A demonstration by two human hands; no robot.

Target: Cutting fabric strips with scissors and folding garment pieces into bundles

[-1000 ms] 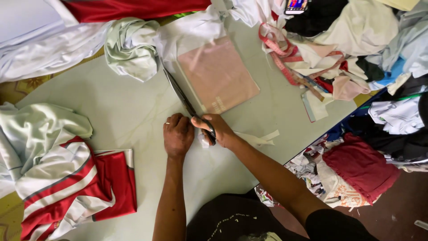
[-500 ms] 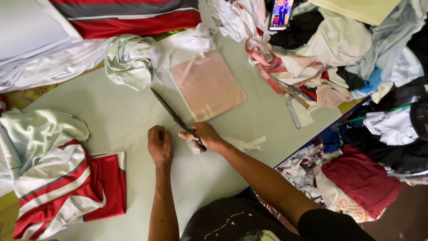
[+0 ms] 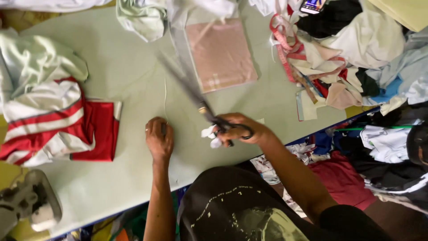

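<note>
My right hand grips the black handles of large scissors, whose long blades point up and left across pale green fabric spread over the table. A small white scrap sits by that hand's fingers. My left hand presses flat on the green fabric, just left of the scissors, fingers closed, with a ring on one finger. A thin cut line or thread runs up from the left hand.
A pink folded piece in clear wrap lies above the scissors. Red-and-white garments are piled at the left, mixed clothes at the right. A grey machine part sits at the lower left corner.
The view has shifted closer. Both hands moved slightly down the fabric, and the scissors stay in my right hand, blades blurred from motion.
</note>
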